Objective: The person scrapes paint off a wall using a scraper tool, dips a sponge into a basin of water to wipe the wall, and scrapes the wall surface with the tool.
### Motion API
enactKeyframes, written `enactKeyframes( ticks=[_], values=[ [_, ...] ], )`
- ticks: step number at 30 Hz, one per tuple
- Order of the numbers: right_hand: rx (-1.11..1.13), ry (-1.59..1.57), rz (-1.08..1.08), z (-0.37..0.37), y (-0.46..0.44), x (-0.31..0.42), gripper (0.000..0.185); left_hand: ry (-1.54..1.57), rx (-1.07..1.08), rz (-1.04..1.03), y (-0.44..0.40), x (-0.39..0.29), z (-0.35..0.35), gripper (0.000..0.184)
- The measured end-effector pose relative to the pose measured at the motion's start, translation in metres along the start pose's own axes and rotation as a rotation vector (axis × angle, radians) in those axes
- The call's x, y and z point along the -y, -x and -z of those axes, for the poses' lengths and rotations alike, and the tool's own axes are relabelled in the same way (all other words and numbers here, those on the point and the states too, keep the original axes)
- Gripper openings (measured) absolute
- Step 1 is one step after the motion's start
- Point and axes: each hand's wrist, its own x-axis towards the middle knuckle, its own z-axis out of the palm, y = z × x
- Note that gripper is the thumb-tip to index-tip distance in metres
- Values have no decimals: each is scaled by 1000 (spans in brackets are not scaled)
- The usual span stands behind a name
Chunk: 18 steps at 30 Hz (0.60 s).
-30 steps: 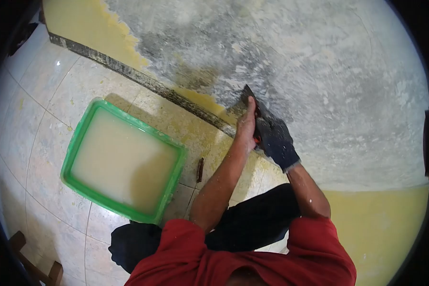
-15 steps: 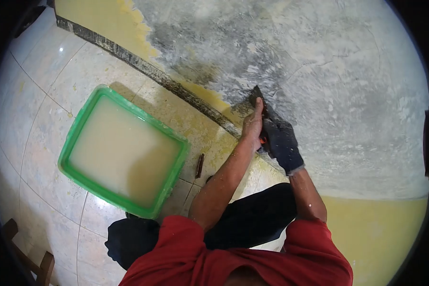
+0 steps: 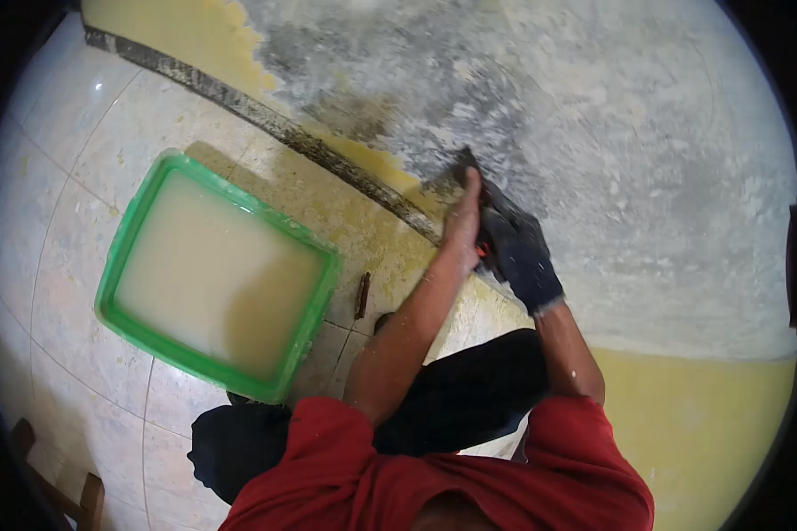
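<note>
A dark-bladed scraper [image 3: 466,159] meets the bare grey patch of the wall [image 3: 629,177], low down near the baseboard. Around its handle, my right hand [image 3: 521,248] is closed in a dark knitted glove. My bare left hand [image 3: 462,221] presses against the scraper from the left side, its thumb or a finger lying along the blade. A small orange-red part of the handle shows between the two hands. Most of the handle and several fingers are hidden.
A green tub [image 3: 328,292] of cloudy whitish liquid stands on the tiled floor [image 3: 71,257] to the left. Beside it lies a small brown strip [image 3: 362,296]. A dark baseboard [image 3: 266,124] runs along the wall. Yellow paint flakes dot the tiles; wooden legs [image 3: 88,500] show lower left.
The whole view has shifted a little. Both hands, still together on the scraper, stay at about the same spot on the wall, with only a slight movement.
</note>
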Motion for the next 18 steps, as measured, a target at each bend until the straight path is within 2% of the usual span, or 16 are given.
enactKeyframes(
  ticks=[1,3,4,7,9,10,11,13,15,17,18],
  values=[
    [41,-414,-376,5,0,18,30,8,-1,-23,-8,0,2,68],
    [10,-375,-326,-12,-4,-14,29,-119,-99,-10,-25,13,11,67],
    [-51,-130,-10,-21,-9,-33,33,-46,-25,8,-14,3,8,70],
    [-125,215,254,-22,-9,-32,40,34,70,68,-6,-8,11,63],
    [51,-327,-249,1,1,15,38,-27,0,26,-19,3,10,64],
    [-98,-395,-135,-14,-1,-11,36,-89,-86,21,-15,2,5,62],
    [-95,-394,-133,-21,-7,-17,36,-160,-172,30,-14,4,4,60],
    [-116,-16,143,-26,-18,-28,36,-143,-114,77,-16,0,11,63],
    [-124,-65,76,-31,-13,-29,36,-74,-35,69,-15,-3,16,67],
    [-52,-227,-129,-19,-10,-9,35,-19,-1,33,-11,-6,16,70],
    [-20,-477,-337,-9,-3,17,33,-81,-61,23,-10,-1,11,68]
  ],
)
